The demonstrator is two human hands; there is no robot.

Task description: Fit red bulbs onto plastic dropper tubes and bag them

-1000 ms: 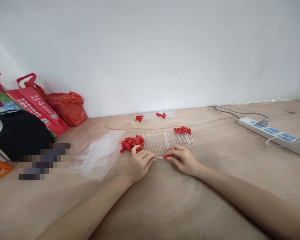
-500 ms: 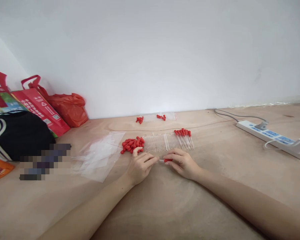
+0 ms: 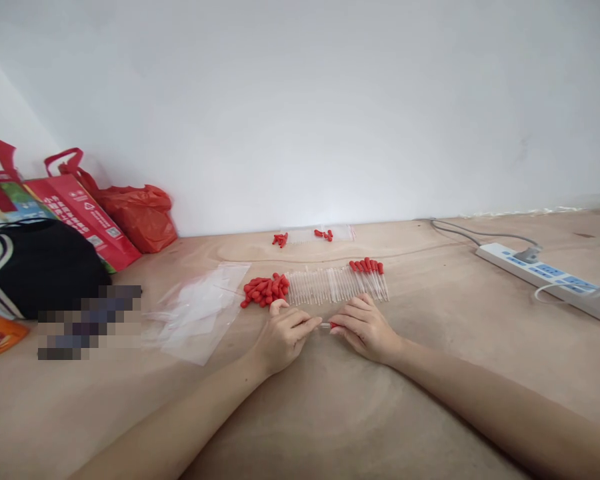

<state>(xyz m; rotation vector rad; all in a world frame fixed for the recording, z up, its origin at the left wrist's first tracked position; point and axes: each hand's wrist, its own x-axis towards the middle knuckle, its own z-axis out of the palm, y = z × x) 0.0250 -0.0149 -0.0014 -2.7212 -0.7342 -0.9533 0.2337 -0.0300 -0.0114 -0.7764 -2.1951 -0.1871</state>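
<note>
My left hand (image 3: 285, 338) pinches a thin clear tube (image 3: 325, 325) at its left part. The fingers of my right hand (image 3: 367, 328) are closed on a red rubber cap at the tube's right end, and they cover most of the cap. Just beyond my left hand lies a pile of red caps (image 3: 265, 290). Beside the pile is a row of clear tubes (image 3: 313, 285), side by side; several at the right end bear red caps (image 3: 366, 265) at their far ends.
Clear plastic bags (image 3: 195, 313) lie left of the pile. Near the wall is a flat bag (image 3: 300, 236) with red caps. A power strip (image 3: 545, 273) with cables stands right. Far left are a black bag (image 3: 45, 267), a red bag (image 3: 140, 217) and an orange packet (image 3: 0, 333).
My right fingers have closed further over the red cap, so less of it shows. Both hands have shifted very slightly nearer to me.
</note>
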